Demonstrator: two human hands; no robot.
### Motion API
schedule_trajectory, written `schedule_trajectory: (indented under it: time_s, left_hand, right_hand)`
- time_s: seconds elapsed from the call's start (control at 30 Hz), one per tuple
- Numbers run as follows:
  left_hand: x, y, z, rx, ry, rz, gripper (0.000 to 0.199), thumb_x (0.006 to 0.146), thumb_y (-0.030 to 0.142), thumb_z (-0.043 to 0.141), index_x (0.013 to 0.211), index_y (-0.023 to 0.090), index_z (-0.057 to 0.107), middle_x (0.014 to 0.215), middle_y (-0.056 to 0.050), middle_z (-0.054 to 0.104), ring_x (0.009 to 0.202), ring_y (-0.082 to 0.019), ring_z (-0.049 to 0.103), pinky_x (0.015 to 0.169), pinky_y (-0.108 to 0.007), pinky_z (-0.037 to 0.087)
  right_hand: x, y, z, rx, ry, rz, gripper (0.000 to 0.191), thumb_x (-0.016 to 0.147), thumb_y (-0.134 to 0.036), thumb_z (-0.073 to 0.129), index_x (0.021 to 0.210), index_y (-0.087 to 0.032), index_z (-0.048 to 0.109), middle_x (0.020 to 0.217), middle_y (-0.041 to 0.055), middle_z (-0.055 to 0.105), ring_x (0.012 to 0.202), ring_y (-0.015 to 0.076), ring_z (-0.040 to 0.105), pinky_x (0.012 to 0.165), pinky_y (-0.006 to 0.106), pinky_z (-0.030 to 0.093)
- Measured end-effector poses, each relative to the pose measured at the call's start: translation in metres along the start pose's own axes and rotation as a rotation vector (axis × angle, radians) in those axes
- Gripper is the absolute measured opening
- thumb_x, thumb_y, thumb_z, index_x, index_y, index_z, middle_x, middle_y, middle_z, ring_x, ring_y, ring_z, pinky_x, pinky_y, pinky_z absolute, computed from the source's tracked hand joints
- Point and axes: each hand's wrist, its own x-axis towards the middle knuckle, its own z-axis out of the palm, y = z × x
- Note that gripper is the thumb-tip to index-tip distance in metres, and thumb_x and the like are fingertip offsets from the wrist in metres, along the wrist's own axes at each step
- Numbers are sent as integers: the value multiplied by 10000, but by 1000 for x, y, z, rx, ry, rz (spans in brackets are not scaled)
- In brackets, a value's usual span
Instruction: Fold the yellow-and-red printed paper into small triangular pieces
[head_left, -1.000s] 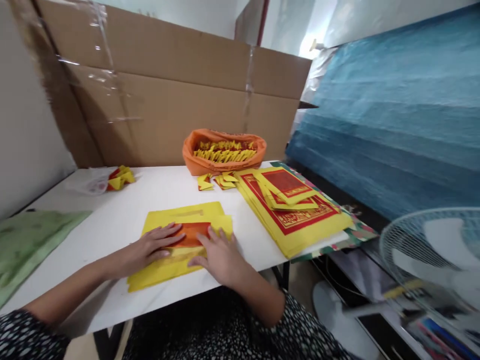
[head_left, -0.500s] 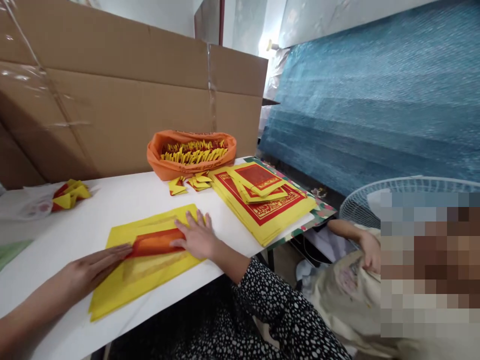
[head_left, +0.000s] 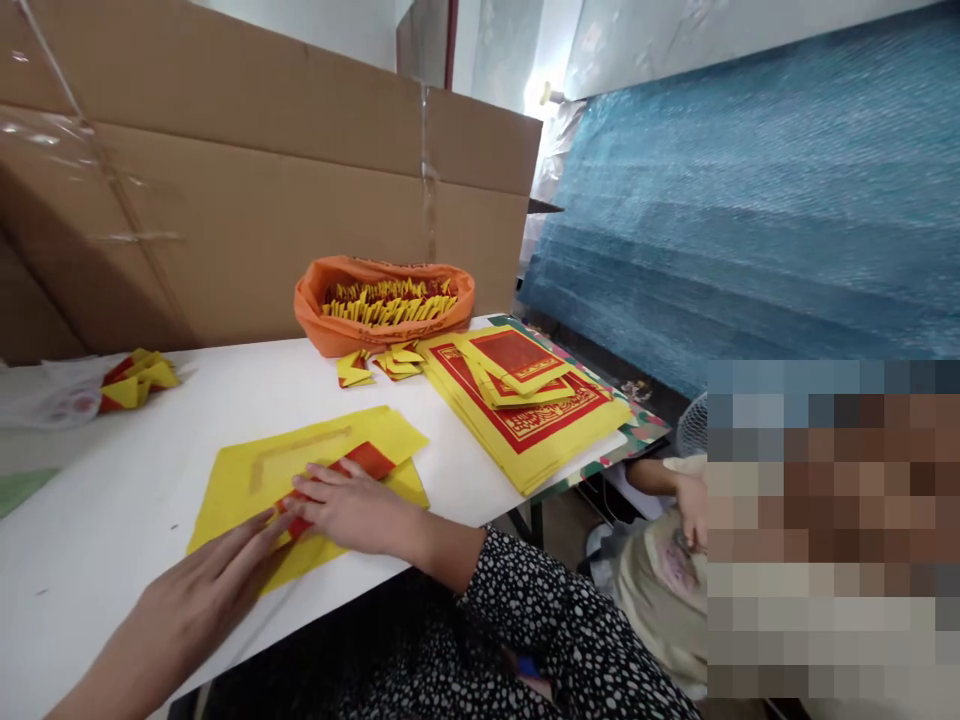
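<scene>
On the white table, a yellow sheet of paper (head_left: 240, 470) lies flat with a narrow folded strip of red and yellow paper (head_left: 371, 460) slanting over it. More yellow paper shows below the strip. My right hand (head_left: 356, 510) rests on the strip from above, fingers stretched out and slightly apart. My left hand (head_left: 214, 580) reaches in from the lower left, its straight fingertips against the strip's near end. Part of the strip is hidden beneath the fingers. Neither hand is closed around anything.
Yellow sheets with red print (head_left: 525, 410) are stacked on the right. Behind stands an orange bag (head_left: 322, 335) packed with folded yellow papers, with a few folded pieces (head_left: 401, 362) before it. Another person's hand (head_left: 691, 510) shows at right. A cardboard box (head_left: 262, 200) walls the back.
The red strip has become narrower and more slanted, and the sheet has shifted. My right hand has moved left and down along the paper; my left hand has moved slightly right.
</scene>
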Motion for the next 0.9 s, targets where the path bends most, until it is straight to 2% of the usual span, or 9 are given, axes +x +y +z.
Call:
schedule_trajectory:
  time_s: [0.13, 0.2, 0.3, 0.43, 0.5, 0.57, 0.67, 0.73, 0.9]
  left_hand:
    - [-2, -6, -4, 36, -43, -118, 379, 958, 396, 390, 1186, 263, 662, 1253, -33, 658, 985, -249, 702, 889, -382, 583]
    - [-5, -9, -9, -38, -93, -122, 386, 977, 398, 380, 1157, 231, 677, 1261, -34, 654, 1061, -219, 674, 970, -349, 540]
    - [-3, -7, -16, -116, -80, -146, 359, 981, 345, 388, 1118, 208, 690, 1208, -59, 678, 1079, -201, 658, 974, -355, 534]
    - [6, -4, -22, -228, -32, -167, 272, 953, 280, 450, 1015, 212, 707, 1108, -69, 699, 1032, -194, 646, 915, -351, 536]
    - [10, -6, -22, -280, -17, -216, 218, 927, 270, 498, 959, 214, 706, 995, -57, 711, 956, -194, 648, 857, -341, 535]
    - [12, -8, -19, -316, 9, -326, 177, 897, 276, 536, 917, 215, 702, 900, -41, 697, 862, -188, 644, 787, -323, 525]
    - [14, -11, -13, -399, 53, -508, 162, 848, 286, 572, 931, 204, 684, 858, -28, 668, 786, -176, 633, 744, -306, 497]
    - [18, -12, -9, -466, 54, -582, 202, 824, 298, 584, 977, 192, 660, 827, -18, 655, 758, -173, 624, 729, -300, 481]
    - [29, -12, -4, -494, 10, -623, 200, 837, 310, 528, 971, 180, 601, 748, 0, 608, 709, -173, 587, 673, -287, 438]
  right_hand:
    - [-10, 7, 10, 182, -27, -18, 436, 1020, -349, 368, 1426, -200, 429, 1505, 56, 416, 1423, 201, 282, 1166, 370, 233]
    - [-13, 5, 13, 296, -29, -9, 507, 991, -395, 441, 1433, -145, 424, 1508, 112, 405, 1424, 238, 282, 1168, 412, 228]
    - [-13, -8, 15, 457, 64, 19, 447, 952, -351, 539, 1364, -178, 526, 1455, 103, 479, 1373, 255, 360, 1138, 440, 276]
    - [-6, -25, 18, 707, 224, 221, 157, 889, -279, 639, 982, -210, 745, 1093, 52, 700, 1050, 199, 584, 958, 326, 437]
    - [-1, -26, 19, 783, 264, 373, 139, 879, -257, 641, 805, -197, 742, 876, 35, 705, 864, 180, 613, 816, 288, 470]
    - [3, -23, 20, 831, 279, 485, 166, 874, -255, 631, 746, -189, 714, 774, 21, 681, 748, 171, 610, 703, 268, 458]
    - [8, -16, 21, 837, 267, 584, 88, 867, -234, 620, 880, -192, 697, 746, 5, 681, 704, 176, 618, 657, 264, 440]
    - [10, -15, 20, 747, 236, 616, 167, 874, -209, 605, 1031, -197, 660, 768, 6, 689, 732, 193, 632, 669, 273, 436]
    - [14, -20, 16, 488, 134, 647, 241, 929, -191, 533, 1170, -204, 551, 920, 45, 708, 845, 221, 660, 670, 284, 414]
